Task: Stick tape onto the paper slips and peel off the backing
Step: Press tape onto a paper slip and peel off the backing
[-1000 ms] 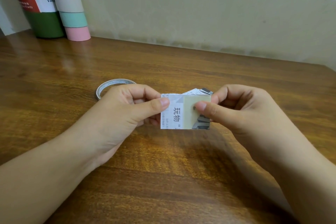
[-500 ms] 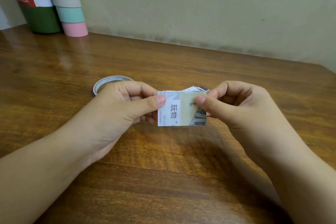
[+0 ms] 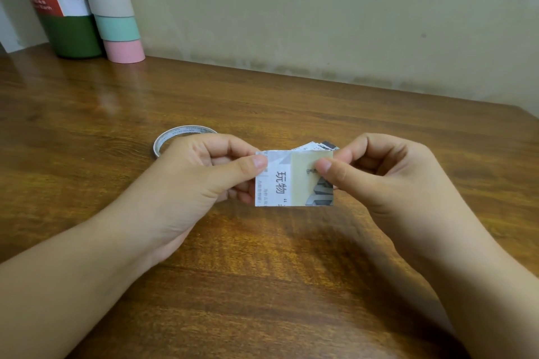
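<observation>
Peeling looks best started at a corner: the left hand (image 3: 201, 181) pinches the paper slip (image 3: 278, 181) above the table (image 3: 262, 285) while the right hand (image 3: 388, 178) nips the tape (image 3: 302, 181), so lift slowly.

— Where's the tape roll (image 3: 183, 137)?

— Flat on the counter (image 3: 262, 285), just behind the left hand (image 3: 192, 183).

— And the slip (image 3: 280, 181)?

— Between both hands, above the counter's middle; right hand (image 3: 388, 183) at its right edge. More slips (image 3: 316, 145) lie just behind it.

— The far-left corner?

— Two upright tubes (image 3: 116, 9) side by side against the wall.
</observation>
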The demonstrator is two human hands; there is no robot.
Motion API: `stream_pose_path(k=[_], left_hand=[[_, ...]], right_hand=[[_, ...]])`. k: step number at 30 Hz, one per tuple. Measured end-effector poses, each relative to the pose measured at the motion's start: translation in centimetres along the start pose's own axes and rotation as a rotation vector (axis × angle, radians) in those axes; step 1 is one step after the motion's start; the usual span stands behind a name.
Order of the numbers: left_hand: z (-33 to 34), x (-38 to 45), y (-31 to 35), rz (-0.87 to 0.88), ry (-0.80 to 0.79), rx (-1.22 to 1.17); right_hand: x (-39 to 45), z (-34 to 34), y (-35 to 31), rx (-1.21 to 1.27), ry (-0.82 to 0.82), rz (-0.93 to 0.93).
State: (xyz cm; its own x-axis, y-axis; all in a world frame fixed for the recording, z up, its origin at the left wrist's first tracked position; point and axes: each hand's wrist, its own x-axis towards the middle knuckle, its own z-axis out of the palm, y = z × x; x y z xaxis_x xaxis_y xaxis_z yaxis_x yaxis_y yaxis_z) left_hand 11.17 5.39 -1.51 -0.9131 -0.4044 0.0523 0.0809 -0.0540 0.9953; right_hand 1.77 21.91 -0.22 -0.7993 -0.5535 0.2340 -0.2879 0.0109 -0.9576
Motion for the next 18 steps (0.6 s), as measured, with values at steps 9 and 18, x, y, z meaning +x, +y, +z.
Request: stream_pose_path(k=[9, 18], left_hand=[[0.09, 0.00, -0.07, 0.002, 0.007, -0.021], [0.15, 0.08, -0.17, 0.010, 0.019, -0.022]], right_hand=[[0.01, 0.25, -0.02, 0.019, 0.033, 0.005], [-0.05, 0.38, -0.09, 0.027, 0.045, 0.006]])
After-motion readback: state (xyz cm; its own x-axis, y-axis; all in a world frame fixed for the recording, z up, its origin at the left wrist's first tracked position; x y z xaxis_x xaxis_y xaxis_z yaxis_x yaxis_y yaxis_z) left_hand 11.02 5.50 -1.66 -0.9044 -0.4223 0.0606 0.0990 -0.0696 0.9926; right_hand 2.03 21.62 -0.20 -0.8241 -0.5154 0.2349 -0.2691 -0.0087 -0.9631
